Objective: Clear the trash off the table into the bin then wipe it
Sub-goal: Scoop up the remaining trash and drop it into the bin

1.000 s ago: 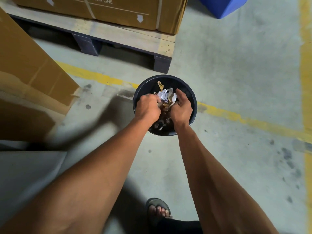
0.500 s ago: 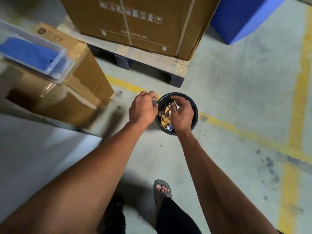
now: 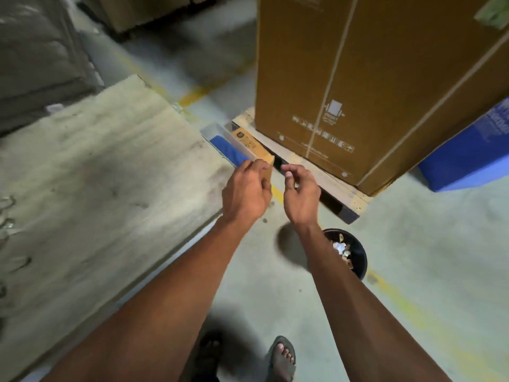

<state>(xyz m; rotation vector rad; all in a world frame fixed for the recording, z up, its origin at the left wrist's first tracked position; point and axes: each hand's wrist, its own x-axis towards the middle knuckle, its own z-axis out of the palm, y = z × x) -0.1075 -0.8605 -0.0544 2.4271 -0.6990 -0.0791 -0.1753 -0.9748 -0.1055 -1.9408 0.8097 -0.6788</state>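
Observation:
The black round bin (image 3: 358, 250) stands on the floor at my right, partly hidden behind my right forearm, with crumpled paper and brown scraps (image 3: 343, 248) inside. The pale wooden table (image 3: 91, 175) fills the left side. My left hand (image 3: 246, 193) hovers just off the table's right edge, fingers loosely curled, holding nothing. My right hand (image 3: 300, 195) is beside it, fingers apart and empty. A blue cloth (image 3: 230, 151) lies in a clear tray (image 3: 213, 130) just past the table's far right corner.
A tall cardboard carton (image 3: 371, 78) sits on a wooden pallet (image 3: 330, 186) straight ahead. A small brown box (image 3: 252, 146) lies beside the tray. A blue box (image 3: 468, 155) is at right. Yellow floor lines cross the concrete. My sandalled feet (image 3: 281, 357) are below.
Both hands have come up out of the bin and moved toward the table's edge. The view has swung up and left, so the table now fills the left side.

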